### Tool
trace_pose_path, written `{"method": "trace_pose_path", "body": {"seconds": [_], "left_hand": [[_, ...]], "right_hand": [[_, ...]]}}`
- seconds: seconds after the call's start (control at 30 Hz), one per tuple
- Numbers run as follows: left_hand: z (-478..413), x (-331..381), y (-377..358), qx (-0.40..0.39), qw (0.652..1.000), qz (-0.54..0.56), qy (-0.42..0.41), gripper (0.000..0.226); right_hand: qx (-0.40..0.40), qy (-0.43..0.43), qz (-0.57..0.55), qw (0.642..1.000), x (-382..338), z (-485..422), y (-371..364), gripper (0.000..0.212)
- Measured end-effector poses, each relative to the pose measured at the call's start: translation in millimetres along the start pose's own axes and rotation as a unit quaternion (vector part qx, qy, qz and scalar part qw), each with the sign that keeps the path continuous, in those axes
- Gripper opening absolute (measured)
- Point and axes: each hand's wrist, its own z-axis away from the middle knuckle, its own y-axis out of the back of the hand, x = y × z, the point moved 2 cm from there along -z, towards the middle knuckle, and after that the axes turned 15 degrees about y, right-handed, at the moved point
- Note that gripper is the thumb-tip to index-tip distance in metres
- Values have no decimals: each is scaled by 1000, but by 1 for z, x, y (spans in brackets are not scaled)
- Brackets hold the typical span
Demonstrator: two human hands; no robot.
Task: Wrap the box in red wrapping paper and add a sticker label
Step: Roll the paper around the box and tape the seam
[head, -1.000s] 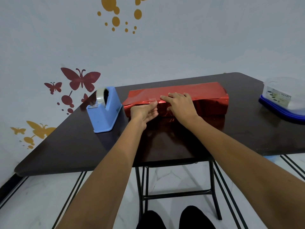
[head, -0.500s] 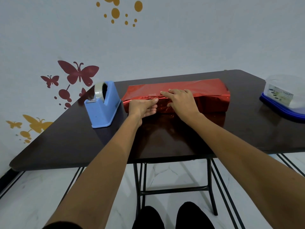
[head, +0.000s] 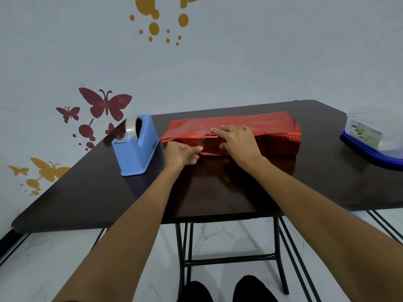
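Box in red paper lies centre frame on the worktop, long axis left to right, dead ahead of both hands. Right hand lies flat on the top seam, pressing. Left hand, lower left, has its fingers curled and its thumb on the near face; pinching or not, can't tell. Tape dispenser sits just left.

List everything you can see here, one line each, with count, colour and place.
wrapped box: one, shiny red, middle of the table
tape dispenser: one, blue with a clear roll, left of the box
plastic container: one, clear with a blue base, table's right edge
table: one, dark brown, by the wall
butterfly decals: several, red and yellow, on the wall
left hand: one, fingers curled, thumb on the box's front
right hand: one, flat on the box's top
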Motion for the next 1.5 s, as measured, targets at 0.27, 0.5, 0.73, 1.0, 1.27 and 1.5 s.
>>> {"method": "trace_pose_path", "body": {"seconds": [0.27, 0.5, 0.73, 1.0, 1.27, 1.5], "left_hand": [[0, 3, 7, -50, 981, -172, -69, 33], [-10, 0, 14, 77, 956, -265, -101, 56], [-5, 11, 15, 36, 944, -318, -86, 62], [-6, 6, 20, 47, 900, -431, -45, 46], [-4, 37, 18, 30, 885, -358, -297, 67], [-22, 19, 21, 46, 866, -406, -288, 75]], "right_hand": [[15, 1, -8, 1000, 1, 0, 0, 53], [-2, 0, -5, 1000, 1, -1, 2, 54], [2, 3, -1, 1000, 0, 1, 2, 53], [-23, 10, 3, 1000, -1, 3, 4, 56], [-76, 43, 64, 994, 3, -4, 27, 66], [-64, 6, 46, 997, 35, 37, 30, 68]]}}
